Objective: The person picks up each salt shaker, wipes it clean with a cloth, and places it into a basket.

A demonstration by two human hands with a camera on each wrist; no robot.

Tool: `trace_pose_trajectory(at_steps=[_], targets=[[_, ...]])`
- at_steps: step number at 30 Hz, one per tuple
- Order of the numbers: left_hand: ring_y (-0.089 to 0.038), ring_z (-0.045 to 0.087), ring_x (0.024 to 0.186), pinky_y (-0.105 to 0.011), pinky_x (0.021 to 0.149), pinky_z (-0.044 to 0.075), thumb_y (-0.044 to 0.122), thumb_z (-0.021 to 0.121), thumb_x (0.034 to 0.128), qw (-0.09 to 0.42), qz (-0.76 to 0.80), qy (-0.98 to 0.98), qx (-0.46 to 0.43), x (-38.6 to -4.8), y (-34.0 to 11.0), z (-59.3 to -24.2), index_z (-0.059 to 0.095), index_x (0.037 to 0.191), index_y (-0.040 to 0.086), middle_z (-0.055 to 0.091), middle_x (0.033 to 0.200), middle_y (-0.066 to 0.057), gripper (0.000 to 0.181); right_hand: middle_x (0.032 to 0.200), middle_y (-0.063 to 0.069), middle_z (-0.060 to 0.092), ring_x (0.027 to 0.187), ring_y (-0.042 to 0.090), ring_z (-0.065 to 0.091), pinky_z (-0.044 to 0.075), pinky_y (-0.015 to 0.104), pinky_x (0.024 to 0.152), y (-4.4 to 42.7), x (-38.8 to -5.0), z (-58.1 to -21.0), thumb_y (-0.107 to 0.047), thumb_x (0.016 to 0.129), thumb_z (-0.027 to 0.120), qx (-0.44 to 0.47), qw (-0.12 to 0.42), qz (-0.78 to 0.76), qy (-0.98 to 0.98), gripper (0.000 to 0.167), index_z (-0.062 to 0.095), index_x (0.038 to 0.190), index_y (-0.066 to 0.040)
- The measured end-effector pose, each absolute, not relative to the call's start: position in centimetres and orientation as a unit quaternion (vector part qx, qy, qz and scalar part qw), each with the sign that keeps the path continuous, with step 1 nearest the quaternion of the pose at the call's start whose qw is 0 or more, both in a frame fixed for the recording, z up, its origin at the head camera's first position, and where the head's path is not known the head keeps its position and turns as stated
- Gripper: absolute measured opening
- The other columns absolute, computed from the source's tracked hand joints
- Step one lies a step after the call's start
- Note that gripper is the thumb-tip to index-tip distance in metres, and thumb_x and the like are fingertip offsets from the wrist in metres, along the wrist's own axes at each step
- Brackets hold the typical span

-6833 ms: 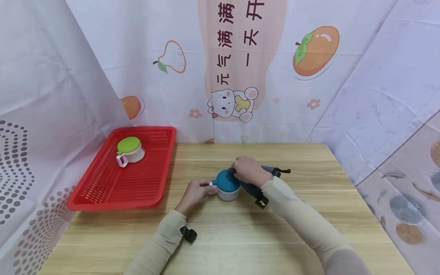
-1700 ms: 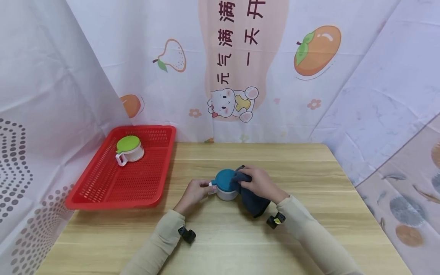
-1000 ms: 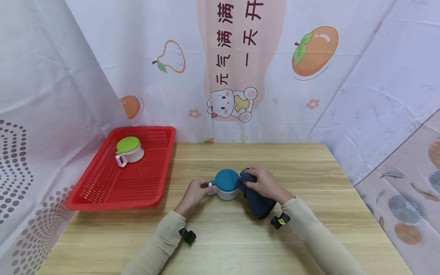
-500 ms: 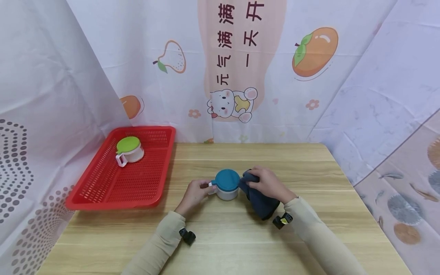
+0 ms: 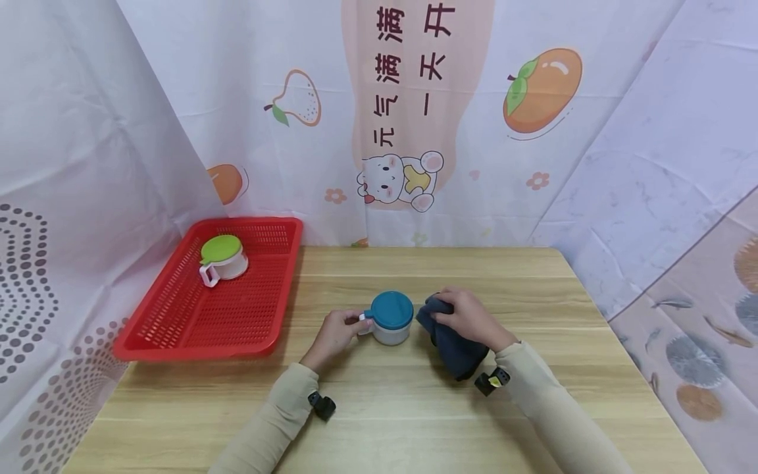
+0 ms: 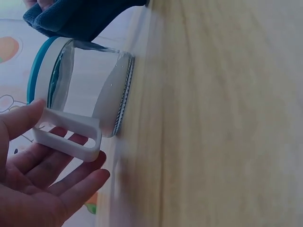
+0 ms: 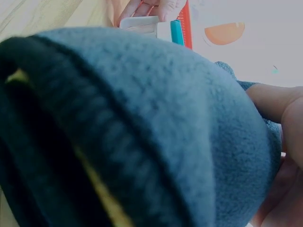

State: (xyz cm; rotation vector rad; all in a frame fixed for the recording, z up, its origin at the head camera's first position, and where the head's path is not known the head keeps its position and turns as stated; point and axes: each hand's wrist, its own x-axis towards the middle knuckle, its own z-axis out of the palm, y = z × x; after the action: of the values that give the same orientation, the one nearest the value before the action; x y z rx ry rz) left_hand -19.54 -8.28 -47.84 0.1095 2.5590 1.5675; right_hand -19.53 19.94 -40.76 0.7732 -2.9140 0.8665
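Observation:
A clear seasoning jar [image 6: 90, 85] with a blue lid [image 5: 392, 310] and a white handle [image 6: 71, 137] stands upright on the table. White contents show through its wall in the left wrist view. My left hand [image 5: 335, 334] pinches the handle between thumb and fingers. Bunched in my right hand [image 5: 468, 315] is a dark blue cloth [image 5: 453, 349], its lower part hanging toward the table. A small gap separates the cloth from the jar in the head view. In the right wrist view the cloth [image 7: 156, 118] covers most of the jar.
At the left, a red plastic basket [image 5: 237, 355] holds a similar jar with a green lid [image 5: 222, 249]. The wooden table [image 5: 379, 421] ends at a printed curtain [image 5: 331, 151] behind. A patterned sheet hangs along each side.
My right hand was over the blue lid with the cloth earlier. It has since drawn away to the right, and the cloth has left the jar. My left hand keeps its hold on the handle.

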Motion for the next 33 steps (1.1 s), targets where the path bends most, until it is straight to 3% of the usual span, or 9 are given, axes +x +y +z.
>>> trace_pose_trajectory(at_steps=[10,18,33], targets=[[-0.02,0.064,0.1,-0.037,0.086,0.054,0.028,0.066,0.0932,0.088,0.511,0.853,0.055,-19.77,-8.65,-48.44,0.07,0.116,0.006,0.071,0.109,-0.01,0.032,0.104,0.009,0.068,0.088,0.019,0.061,0.051,0.038,0.079,20.29,-19.49,-41.14,-0.014,0.088,0.071,0.235,-0.001,0.284,-0.93,0.027,0.07,0.112,-0.001],[-0.014,0.058,0.087,-0.029,0.076,0.053,0.027,0.066,0.0931,0.107,0.549,0.828,0.038,-19.78,-8.68,-48.48,0.073,0.112,0.007,0.071,0.103,-0.007,0.028,0.102,0.007,0.068,0.085,0.017,0.059,0.05,0.034,0.075,20.45,-19.41,-41.09,-0.013,0.088,0.07,0.235,0.0,0.295,-0.926,0.027,0.07,0.112,-0.002],[-0.014,0.059,0.084,-0.032,0.076,0.054,0.019,0.068,0.0913,0.101,0.564,0.819,0.002,-19.52,-8.05,-47.75,0.074,0.106,0.004,0.072,0.099,-0.008,0.021,0.1,0.007,0.067,0.082,0.016,0.056,0.047,0.032,0.073,20.81,-19.38,-41.41,-0.014,0.088,0.07,0.226,-0.001,0.294,-0.929,0.027,0.07,0.112,-0.002]])
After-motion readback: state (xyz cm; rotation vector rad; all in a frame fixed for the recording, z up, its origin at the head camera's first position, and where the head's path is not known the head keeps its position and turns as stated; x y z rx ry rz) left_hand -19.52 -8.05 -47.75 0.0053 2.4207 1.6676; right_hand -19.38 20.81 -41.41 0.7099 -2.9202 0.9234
